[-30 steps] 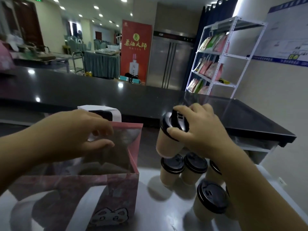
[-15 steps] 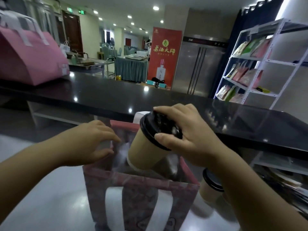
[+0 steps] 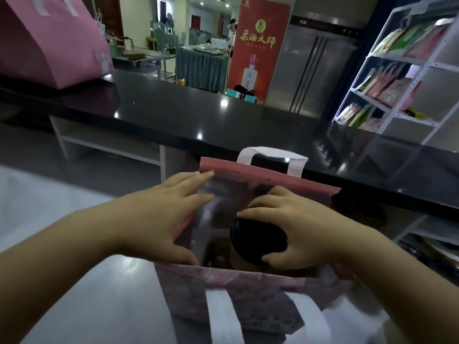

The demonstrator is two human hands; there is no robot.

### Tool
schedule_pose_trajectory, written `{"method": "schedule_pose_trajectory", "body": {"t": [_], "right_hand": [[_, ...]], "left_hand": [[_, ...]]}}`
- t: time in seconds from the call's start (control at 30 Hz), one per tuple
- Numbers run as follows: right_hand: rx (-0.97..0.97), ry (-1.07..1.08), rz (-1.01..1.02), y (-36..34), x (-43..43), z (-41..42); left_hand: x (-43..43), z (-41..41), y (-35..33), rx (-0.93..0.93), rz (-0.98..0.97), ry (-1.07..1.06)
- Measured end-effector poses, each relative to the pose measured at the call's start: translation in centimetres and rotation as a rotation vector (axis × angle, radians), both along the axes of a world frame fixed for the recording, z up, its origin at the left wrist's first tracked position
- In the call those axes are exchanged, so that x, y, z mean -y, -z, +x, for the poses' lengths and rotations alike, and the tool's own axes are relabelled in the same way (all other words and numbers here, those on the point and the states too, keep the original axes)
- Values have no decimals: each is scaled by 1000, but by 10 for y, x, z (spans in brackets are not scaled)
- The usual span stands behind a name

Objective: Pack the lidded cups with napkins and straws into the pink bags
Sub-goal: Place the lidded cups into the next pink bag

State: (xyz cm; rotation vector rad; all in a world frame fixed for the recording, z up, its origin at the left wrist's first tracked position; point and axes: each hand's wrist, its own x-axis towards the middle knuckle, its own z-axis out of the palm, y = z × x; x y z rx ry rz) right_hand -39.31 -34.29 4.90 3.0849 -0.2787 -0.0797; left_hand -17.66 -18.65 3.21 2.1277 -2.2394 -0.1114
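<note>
An open pink bag (image 3: 250, 281) with white handles stands on the pale table right in front of me. My right hand (image 3: 295, 227) grips a paper cup by its black lid (image 3: 258, 240), and the cup sits down inside the bag's mouth, its body mostly hidden. My left hand (image 3: 159, 217) presses against the bag's left rim, fingers spread, holding the mouth apart. No napkins or straws show in this view.
A black glossy counter (image 3: 198, 115) runs across just behind the bag. A large pink bag (image 3: 49, 43) rests on its far left. A white shelf rack (image 3: 402, 70) with packets stands at the right. The other cups are out of view.
My right hand has carried the cup from the group of cups over the bag and lowered it inside. My left hand has stayed on the bag's left rim.
</note>
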Motion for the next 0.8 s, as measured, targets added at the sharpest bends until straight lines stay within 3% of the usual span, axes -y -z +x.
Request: {"method": "schedule_pose_trajectory", "body": {"t": [0.23,0.57,0.8], "right_hand": [[-66,-8,45,11,1,23],[-270,-75,-53,38,-3,52],[-261,-157,-97,36,-3,60]], "left_hand": [[-4,-7,0,45,10,34],[-3,-15,-7,4,65,52],[-2,-12,-9,-44,46,39]]}}
